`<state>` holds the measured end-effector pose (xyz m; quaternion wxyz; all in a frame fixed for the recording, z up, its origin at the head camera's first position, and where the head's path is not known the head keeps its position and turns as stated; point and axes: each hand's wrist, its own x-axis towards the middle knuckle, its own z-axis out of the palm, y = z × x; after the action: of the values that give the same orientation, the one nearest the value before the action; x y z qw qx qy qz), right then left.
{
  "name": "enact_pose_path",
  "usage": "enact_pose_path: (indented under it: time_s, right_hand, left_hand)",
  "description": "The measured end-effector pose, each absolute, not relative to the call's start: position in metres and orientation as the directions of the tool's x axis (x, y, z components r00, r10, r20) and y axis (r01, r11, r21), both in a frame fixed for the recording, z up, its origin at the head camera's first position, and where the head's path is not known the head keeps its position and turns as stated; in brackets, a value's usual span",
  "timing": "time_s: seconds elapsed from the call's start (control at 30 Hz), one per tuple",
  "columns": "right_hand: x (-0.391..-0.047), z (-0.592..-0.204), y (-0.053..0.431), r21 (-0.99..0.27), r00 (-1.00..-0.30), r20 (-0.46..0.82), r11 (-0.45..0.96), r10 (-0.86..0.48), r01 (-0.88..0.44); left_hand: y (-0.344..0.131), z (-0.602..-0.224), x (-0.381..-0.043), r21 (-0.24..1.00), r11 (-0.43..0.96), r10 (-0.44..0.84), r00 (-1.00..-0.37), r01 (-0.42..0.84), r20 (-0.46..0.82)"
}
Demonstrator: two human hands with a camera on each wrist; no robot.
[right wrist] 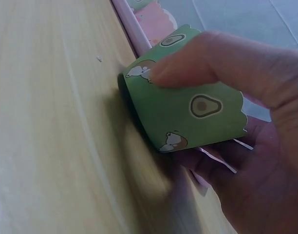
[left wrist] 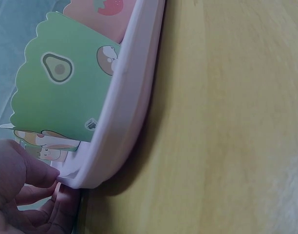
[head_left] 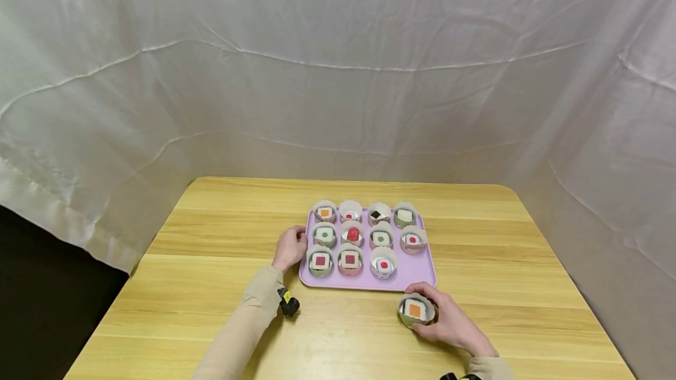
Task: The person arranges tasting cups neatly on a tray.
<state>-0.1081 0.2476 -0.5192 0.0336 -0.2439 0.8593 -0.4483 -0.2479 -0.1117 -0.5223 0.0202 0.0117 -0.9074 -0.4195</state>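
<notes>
My right hand (head_left: 449, 318) grips a green paper cup (head_left: 407, 319) at the front right of the tray. Within this cup lies a white block with an orange square top (head_left: 415, 309), like a toy sushi piece. Up close in the right wrist view, the cup (right wrist: 171, 109) shows avocado prints, with my thumb against its side and fingers behind. My left hand (head_left: 289, 248) is at the left edge of a pink-purple tray (head_left: 417, 271). In the left wrist view, thumb and fingers (left wrist: 39, 170) pinch the tray rim (left wrist: 124, 112).
Several paper cups stand in rows on the tray, each with a small piece inside, including a red-topped one (head_left: 352, 234). A bare spot lies at the tray's front right corner. The wooden table (head_left: 211, 227) meets a pale curtain (head_left: 338, 110) behind.
</notes>
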Motion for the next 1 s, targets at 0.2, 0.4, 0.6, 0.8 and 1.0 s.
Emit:
enact_pose_path:
  time_s: [0.2, 0.4, 0.6, 0.8, 1.0]
  right_hand:
    - [-0.110, -0.520, 0.249, -0.780, -0.875, 0.191, 0.473, -0.445, -0.411]
    - [-0.111, -0.517, 0.248, -0.772, -0.873, 0.199, 0.478, -0.446, -0.420]
    - [-0.113, -0.513, 0.249, -0.744, -0.869, 0.216, 0.502, -0.446, -0.442]
    - [-0.119, -0.507, 0.252, -0.703, -0.861, 0.247, 0.530, -0.444, -0.475]
    - [-0.129, -0.499, 0.253, -0.656, -0.856, 0.263, 0.569, -0.444, -0.496]
  left_hand:
    - [-0.112, -0.523, -0.249, 0.760, 0.650, -0.039, -0.999, 0.003, 0.037]
    - [-0.112, -0.523, -0.249, 0.763, 0.646, -0.040, -0.999, -0.005, 0.028]
    - [-0.113, -0.522, -0.248, 0.759, 0.651, -0.032, -0.999, -0.001, 0.026]
    - [-0.113, -0.521, -0.248, 0.757, 0.654, -0.028, -0.999, -0.001, 0.023]
    - [-0.113, -0.522, -0.249, 0.761, 0.649, -0.030, -0.999, -0.007, 0.016]
